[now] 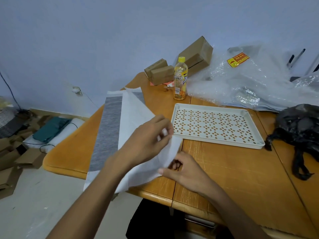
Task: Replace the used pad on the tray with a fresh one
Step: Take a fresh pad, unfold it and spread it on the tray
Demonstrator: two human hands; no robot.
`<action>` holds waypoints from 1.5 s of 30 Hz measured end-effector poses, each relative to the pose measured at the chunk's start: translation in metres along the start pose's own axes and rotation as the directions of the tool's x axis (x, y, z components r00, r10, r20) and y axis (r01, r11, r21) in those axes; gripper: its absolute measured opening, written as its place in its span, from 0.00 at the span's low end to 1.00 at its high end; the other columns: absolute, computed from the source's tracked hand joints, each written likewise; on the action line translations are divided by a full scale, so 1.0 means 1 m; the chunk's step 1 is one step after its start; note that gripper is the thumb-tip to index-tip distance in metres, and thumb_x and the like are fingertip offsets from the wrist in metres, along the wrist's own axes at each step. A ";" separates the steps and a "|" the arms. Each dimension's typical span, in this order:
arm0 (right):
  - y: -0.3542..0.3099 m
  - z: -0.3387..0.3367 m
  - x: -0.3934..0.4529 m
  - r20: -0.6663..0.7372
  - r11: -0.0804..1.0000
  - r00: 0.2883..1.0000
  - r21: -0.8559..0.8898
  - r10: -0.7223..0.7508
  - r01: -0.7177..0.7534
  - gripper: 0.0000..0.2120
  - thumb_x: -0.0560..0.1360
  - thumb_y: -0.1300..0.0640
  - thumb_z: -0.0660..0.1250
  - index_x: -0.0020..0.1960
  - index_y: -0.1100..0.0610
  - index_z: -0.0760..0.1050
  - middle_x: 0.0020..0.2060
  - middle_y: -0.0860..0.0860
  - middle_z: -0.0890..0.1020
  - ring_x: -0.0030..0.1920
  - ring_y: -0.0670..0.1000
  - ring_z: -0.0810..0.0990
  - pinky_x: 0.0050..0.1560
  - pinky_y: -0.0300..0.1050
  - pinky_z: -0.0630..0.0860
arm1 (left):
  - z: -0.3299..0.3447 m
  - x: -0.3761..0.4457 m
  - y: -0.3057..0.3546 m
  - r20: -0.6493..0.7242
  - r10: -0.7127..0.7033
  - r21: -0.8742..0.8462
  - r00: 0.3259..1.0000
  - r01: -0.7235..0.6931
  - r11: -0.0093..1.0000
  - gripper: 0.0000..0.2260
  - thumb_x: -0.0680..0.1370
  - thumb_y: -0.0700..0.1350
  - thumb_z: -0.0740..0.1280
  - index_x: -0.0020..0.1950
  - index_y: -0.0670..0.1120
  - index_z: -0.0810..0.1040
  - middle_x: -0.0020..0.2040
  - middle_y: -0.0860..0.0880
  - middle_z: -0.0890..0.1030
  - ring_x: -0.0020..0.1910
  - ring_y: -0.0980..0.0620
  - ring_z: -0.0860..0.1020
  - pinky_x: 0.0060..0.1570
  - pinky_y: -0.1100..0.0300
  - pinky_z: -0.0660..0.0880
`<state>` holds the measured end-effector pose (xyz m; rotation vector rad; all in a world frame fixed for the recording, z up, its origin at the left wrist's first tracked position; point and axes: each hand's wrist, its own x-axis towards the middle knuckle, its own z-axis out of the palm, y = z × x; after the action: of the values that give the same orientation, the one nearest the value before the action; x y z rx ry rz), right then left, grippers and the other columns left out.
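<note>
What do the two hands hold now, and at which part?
Both the left hand and right hand pinch the white pad at its near right corner.

Blue wall (103,40), scuffed wooden table (233,169)

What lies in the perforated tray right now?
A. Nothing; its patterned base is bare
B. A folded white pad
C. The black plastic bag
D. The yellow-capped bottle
A. The white perforated tray shows its cut-out base with the wooden table visible through the holes, while both hands, left hand and right hand, hold the white pad beside it on the left.
</note>
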<state>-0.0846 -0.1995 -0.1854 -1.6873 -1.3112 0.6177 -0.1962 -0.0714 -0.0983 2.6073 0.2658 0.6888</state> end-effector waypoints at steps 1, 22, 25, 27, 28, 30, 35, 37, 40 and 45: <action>0.000 -0.002 -0.002 -0.045 0.998 0.999 0.059 0.005 -0.003 0.15 0.67 0.41 0.72 0.45 0.52 0.80 0.42 0.54 0.79 0.42 0.54 0.76 0.45 0.55 0.75 | 0.008 0.008 0.006 -0.073 -0.016 -0.077 0.997 0.010 0.997 0.02 0.78 0.42 0.68 0.49 0.49 0.78 0.50 0.55 0.75 0.46 0.56 0.78 0.43 0.62 0.77; -0.004 -0.012 -0.008 -0.263 0.839 0.929 0.538 0.260 -0.083 0.13 0.77 0.58 0.70 0.41 0.69 0.76 0.27 0.65 0.81 0.24 0.57 0.77 0.30 0.46 0.76 | 0.074 -0.083 0.002 -0.233 -0.270 0.063 0.934 0.292 0.954 0.13 0.71 0.61 0.68 0.51 0.56 0.77 0.49 0.60 0.75 0.49 0.59 0.75 0.39 0.62 0.75; -0.007 -0.010 -0.010 -0.299 0.864 0.924 0.500 0.237 -0.060 0.09 0.75 0.59 0.71 0.44 0.66 0.79 0.28 0.58 0.81 0.27 0.53 0.78 0.33 0.45 0.77 | 0.087 -0.083 0.005 -0.256 -0.234 0.162 0.938 0.280 0.946 0.13 0.69 0.57 0.70 0.49 0.53 0.77 0.46 0.56 0.75 0.44 0.56 0.75 0.33 0.62 0.74; -0.009 -0.011 -0.012 -0.314 0.885 0.928 0.465 0.202 -0.036 0.05 0.74 0.60 0.72 0.43 0.62 0.80 0.32 0.51 0.84 0.33 0.49 0.82 0.38 0.39 0.78 | 0.093 -0.082 0.006 -0.263 -0.254 0.169 0.931 0.304 0.938 0.10 0.71 0.54 0.70 0.48 0.53 0.76 0.45 0.56 0.74 0.41 0.55 0.75 0.32 0.62 0.73; -0.010 -0.011 -0.013 -0.301 0.888 0.935 0.459 0.189 -0.032 0.04 0.74 0.60 0.72 0.44 0.61 0.81 0.36 0.51 0.85 0.39 0.48 0.84 0.42 0.38 0.78 | 0.095 -0.082 0.007 -0.272 -0.269 0.164 0.924 0.320 0.933 0.08 0.71 0.51 0.70 0.48 0.53 0.75 0.45 0.57 0.74 0.40 0.55 0.75 0.32 0.61 0.73; -0.011 -0.013 -0.014 -0.273 0.867 0.945 0.499 0.181 -0.022 0.10 0.73 0.58 0.74 0.53 0.60 0.81 0.47 0.52 0.86 0.50 0.49 0.85 0.52 0.42 0.80 | 0.098 -0.082 0.009 -0.307 -0.296 0.136 0.905 0.349 0.927 0.05 0.73 0.47 0.68 0.47 0.54 0.74 0.43 0.57 0.73 0.39 0.56 0.75 0.32 0.61 0.73; -0.005 -0.015 -0.006 -0.208 0.626 0.943 0.780 0.260 0.000 0.46 0.58 0.40 0.81 0.71 0.53 0.68 0.61 0.51 0.82 0.61 0.50 0.81 0.60 0.46 0.78 | 0.099 -0.082 0.014 -0.372 -0.339 0.058 0.864 0.386 0.921 0.03 0.76 0.51 0.62 0.42 0.56 0.72 0.37 0.59 0.69 0.37 0.58 0.70 0.34 0.65 0.69; -0.005 -0.013 -0.004 -0.170 0.601 0.952 0.799 0.253 -0.017 0.47 0.57 0.38 0.81 0.71 0.52 0.68 0.62 0.50 0.82 0.63 0.51 0.80 0.61 0.47 0.78 | 0.101 -0.085 0.011 -0.379 -0.307 0.091 0.873 0.366 0.926 0.04 0.76 0.52 0.62 0.42 0.55 0.73 0.38 0.59 0.70 0.37 0.59 0.70 0.33 0.65 0.70; -0.007 -0.011 -0.001 -0.161 0.603 0.952 0.798 0.259 -0.029 0.40 0.62 0.44 0.80 0.70 0.52 0.70 0.61 0.50 0.83 0.62 0.51 0.81 0.61 0.48 0.78 | 0.105 -0.089 0.008 -0.382 -0.225 0.181 0.896 0.311 0.933 0.05 0.76 0.51 0.63 0.44 0.54 0.78 0.39 0.58 0.74 0.38 0.57 0.72 0.33 0.63 0.72; -0.007 -0.004 0.012 -0.279 0.634 0.867 0.772 0.413 -0.053 0.18 0.75 0.61 0.69 0.65 0.54 0.76 0.54 0.50 0.85 0.55 0.53 0.83 0.55 0.50 0.78 | 0.107 -0.094 0.005 -0.386 -0.199 0.185 0.901 0.287 0.940 0.06 0.76 0.52 0.64 0.43 0.55 0.80 0.40 0.58 0.75 0.39 0.57 0.72 0.33 0.66 0.69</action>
<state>-0.0811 -0.1888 -0.1757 -1.1832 -0.3798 0.7471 -0.2222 -0.1412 -0.2198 2.5801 0.8238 1.1025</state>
